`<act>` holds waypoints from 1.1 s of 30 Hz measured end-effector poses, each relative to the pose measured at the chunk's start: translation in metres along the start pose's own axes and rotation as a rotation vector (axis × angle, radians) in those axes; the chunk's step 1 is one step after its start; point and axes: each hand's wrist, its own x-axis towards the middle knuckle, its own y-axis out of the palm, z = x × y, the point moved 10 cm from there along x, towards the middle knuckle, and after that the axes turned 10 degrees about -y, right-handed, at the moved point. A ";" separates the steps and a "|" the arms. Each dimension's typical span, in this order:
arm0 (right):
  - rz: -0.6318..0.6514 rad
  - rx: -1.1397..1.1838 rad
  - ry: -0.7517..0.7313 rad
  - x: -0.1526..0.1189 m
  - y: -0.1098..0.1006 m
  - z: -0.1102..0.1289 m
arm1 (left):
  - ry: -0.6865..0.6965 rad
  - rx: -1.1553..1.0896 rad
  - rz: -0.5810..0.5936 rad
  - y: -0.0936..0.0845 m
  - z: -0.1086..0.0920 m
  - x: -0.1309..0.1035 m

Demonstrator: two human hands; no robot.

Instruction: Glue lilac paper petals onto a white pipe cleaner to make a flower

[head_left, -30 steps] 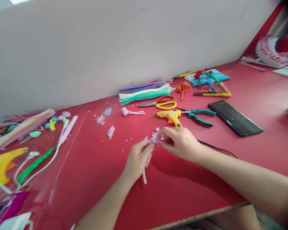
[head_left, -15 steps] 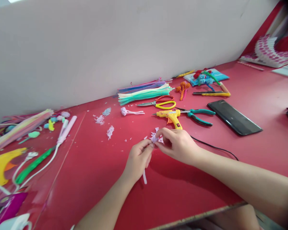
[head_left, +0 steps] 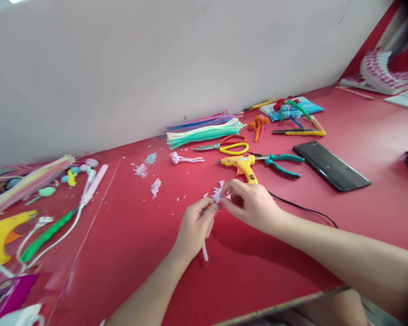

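Observation:
My left hand (head_left: 197, 224) is closed in a pinch around a pale lilac pipe cleaner (head_left: 204, 251), whose straight end sticks out below the palm. At my left fingertips is a small lilac tuft (head_left: 217, 196). My right hand (head_left: 248, 203) is closed, thumb and forefinger pinching at this tuft from the right; the exact grip is hidden by the fingers. Lilac clippings (head_left: 221, 184) lie just behind the fingertips. Beyond my right hand rests a yellow hot glue gun (head_left: 241, 164), its nozzle pointing left.
Behind the glue gun lie yellow-and-red-handled scissors (head_left: 234, 148) and bundled pipe cleaners (head_left: 204, 132). Teal pliers (head_left: 284, 165) and a black phone (head_left: 331, 165) are to the right. A black cord (head_left: 302, 208) passes behind my right forearm. A second yellow glue gun (head_left: 7, 233) sits far left.
Both hands stay nearly in place at the lilac tuft, with only a very slight shift of the right fingers. The view has barely moved.

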 end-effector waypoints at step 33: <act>-0.047 -0.191 -0.133 -0.001 -0.005 0.014 | 0.015 -0.033 -0.020 0.002 -0.004 -0.003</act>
